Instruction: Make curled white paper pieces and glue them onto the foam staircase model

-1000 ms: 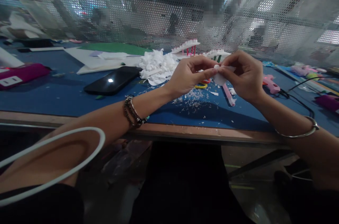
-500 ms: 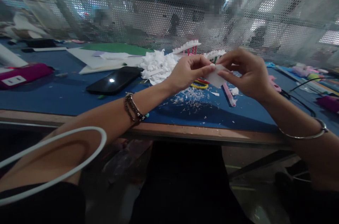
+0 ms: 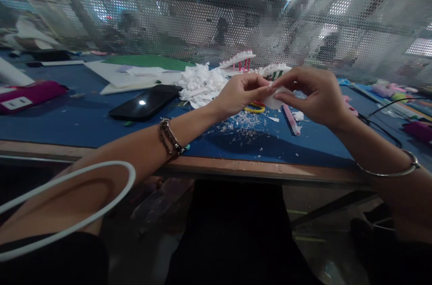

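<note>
A small piece of white paper [image 3: 272, 101] is pinched between my two hands above the blue table mat. My left hand [image 3: 238, 94] grips its left side with thumb and fingertips closed. From the other side, my right hand [image 3: 312, 94] has its thumb and forefinger on the paper's upper right part. Beneath them are yellow-handled scissors [image 3: 254, 109], mostly hidden, and a pink stick-like tool [image 3: 291, 120]. White paper crumbs [image 3: 245, 125] are strewn over the mat. Just left of my left hand lies a heap of torn white paper [image 3: 201, 85].
A black phone [image 3: 146, 103] lies left of the heap, white sheets [image 3: 118, 76] and a green sheet [image 3: 148, 62] behind it. A magenta case [image 3: 33, 95] sits far left. Cables [image 3: 381, 131] run at right. A perforated metal screen [image 3: 202, 15] stands behind the table.
My right hand's fingers have shifted slightly left, closer to my left fingertips. The paper has turned, and less of it shows. My left hand has barely moved.
</note>
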`<state>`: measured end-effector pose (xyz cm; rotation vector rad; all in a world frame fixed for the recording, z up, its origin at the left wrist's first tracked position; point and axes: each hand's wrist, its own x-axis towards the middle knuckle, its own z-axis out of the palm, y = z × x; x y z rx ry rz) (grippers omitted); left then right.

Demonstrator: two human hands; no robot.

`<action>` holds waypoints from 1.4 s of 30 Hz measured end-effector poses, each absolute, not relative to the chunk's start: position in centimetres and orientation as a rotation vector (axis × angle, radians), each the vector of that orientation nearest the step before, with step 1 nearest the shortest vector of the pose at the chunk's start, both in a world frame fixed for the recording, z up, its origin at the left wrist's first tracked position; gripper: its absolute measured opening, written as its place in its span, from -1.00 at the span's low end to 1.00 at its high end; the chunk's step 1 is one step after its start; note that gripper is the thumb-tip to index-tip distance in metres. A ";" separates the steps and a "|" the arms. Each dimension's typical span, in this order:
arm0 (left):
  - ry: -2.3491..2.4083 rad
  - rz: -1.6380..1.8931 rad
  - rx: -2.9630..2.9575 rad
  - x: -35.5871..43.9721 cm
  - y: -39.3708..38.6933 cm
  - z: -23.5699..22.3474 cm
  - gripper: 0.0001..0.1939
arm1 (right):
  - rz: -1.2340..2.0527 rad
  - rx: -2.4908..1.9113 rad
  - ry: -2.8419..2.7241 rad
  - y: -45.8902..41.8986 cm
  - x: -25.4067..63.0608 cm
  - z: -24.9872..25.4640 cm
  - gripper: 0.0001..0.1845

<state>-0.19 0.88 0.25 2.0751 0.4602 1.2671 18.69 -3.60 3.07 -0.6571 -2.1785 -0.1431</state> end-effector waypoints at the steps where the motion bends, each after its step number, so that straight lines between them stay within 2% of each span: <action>1: 0.466 1.257 2.077 -0.2 0.9 0.2 -0.54 | -0.166 -0.649 -2.182 -3.6 18.7 3.1 -0.88; 7: 0.466 1.229 2.058 -0.3 0.7 0.3 -0.55 | -0.268 -0.606 -2.161 -3.6 18.7 3.2 -0.92; 11: 0.436 1.237 2.035 -0.2 0.8 0.0 -0.58 | -0.169 -0.664 -2.107 -3.4 18.6 3.0 -0.97; 16: 0.392 1.304 2.017 -0.1 0.9 -0.5 -0.63 | -0.034 -0.669 -2.017 -3.1 18.3 2.6 -0.93; 23: 0.401 1.412 2.100 0.1 0.4 -0.5 -0.61 | -0.028 -0.649 -1.949 -3.0 18.0 2.2 -0.89; 35: 0.339 1.458 2.270 -0.4 1.2 0.1 -0.60 | 0.131 -0.648 -1.914 -2.6 18.1 2.5 -0.95; 42: 0.300 1.514 2.296 -0.3 1.2 0.1 -0.69 | 0.180 -0.581 -1.874 -2.2 17.9 1.9 -0.94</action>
